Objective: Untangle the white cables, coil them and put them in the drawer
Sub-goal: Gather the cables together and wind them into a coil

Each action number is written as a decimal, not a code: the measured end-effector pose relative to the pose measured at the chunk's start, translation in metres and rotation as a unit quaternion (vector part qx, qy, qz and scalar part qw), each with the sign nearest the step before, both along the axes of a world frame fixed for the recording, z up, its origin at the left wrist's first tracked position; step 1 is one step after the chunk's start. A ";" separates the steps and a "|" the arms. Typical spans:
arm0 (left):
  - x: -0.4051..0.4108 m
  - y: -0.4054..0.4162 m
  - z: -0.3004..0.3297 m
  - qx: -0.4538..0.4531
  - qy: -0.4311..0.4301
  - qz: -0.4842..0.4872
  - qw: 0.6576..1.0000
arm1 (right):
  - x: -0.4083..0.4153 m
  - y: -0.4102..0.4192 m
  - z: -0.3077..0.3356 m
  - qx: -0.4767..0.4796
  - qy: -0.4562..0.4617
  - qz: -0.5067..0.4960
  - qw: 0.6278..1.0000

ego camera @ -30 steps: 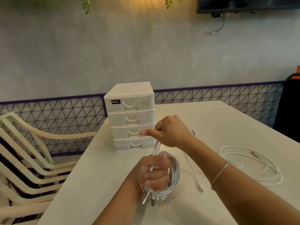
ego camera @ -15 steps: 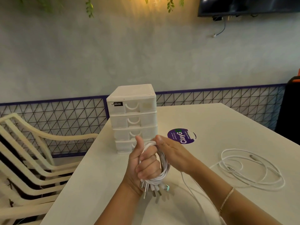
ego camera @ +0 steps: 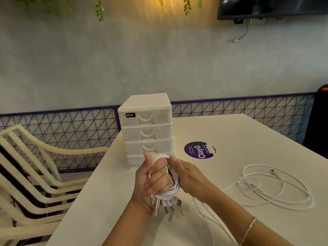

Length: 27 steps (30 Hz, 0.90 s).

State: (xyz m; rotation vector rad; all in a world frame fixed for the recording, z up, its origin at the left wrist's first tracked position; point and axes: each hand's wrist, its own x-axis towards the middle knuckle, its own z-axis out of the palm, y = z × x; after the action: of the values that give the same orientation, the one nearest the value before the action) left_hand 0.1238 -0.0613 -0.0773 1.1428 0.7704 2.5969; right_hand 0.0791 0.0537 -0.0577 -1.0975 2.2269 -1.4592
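My left hand grips a coil of white cables wound round its fingers, with several metal plugs hanging below the fist. My right hand holds the coil's right side, its fingers curled on the strands. A loose cable tail trails from the coil down across the table. More white cable lies in loose loops on the table to the right. The white drawer unit stands just behind my hands, all its drawers closed; the bottom one is partly hidden.
The cream table has its left edge close to my left arm. Stacked cream chairs stand left of it. A round purple sticker lies right of the drawer unit. A wire-grid wall panel runs behind.
My right hand came down from above the coil, laying cable round it, and now holds the coil's side. The camera view tilted upward slightly.
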 end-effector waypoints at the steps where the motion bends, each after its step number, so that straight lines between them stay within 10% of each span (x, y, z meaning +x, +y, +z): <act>1: 0.001 0.000 0.000 -0.004 -0.002 0.009 1.000 | 0.001 0.000 0.000 -0.019 -0.042 0.005 0.999; 9: -0.003 -0.011 -0.004 0.043 -0.048 0.058 0.996 | 0.015 0.001 -0.016 -0.084 -0.194 -0.031 0.977; 13: -0.003 -0.010 0.002 0.041 -0.158 0.216 0.963 | 0.019 0.004 -0.032 0.085 0.014 -0.058 0.995; 18: -0.002 0.004 0.013 0.006 -0.305 0.391 0.868 | 0.031 0.009 -0.026 0.318 0.199 -0.037 0.926; 27: -0.002 0.023 0.015 -0.278 -0.320 0.533 0.732 | 0.047 0.012 0.000 0.452 0.301 0.050 0.838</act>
State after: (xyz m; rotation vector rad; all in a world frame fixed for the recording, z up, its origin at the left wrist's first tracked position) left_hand 0.1222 -0.0388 -0.0627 -0.5985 2.2087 2.7167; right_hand 0.1265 0.0661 -0.0578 -1.3417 2.6707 0.1362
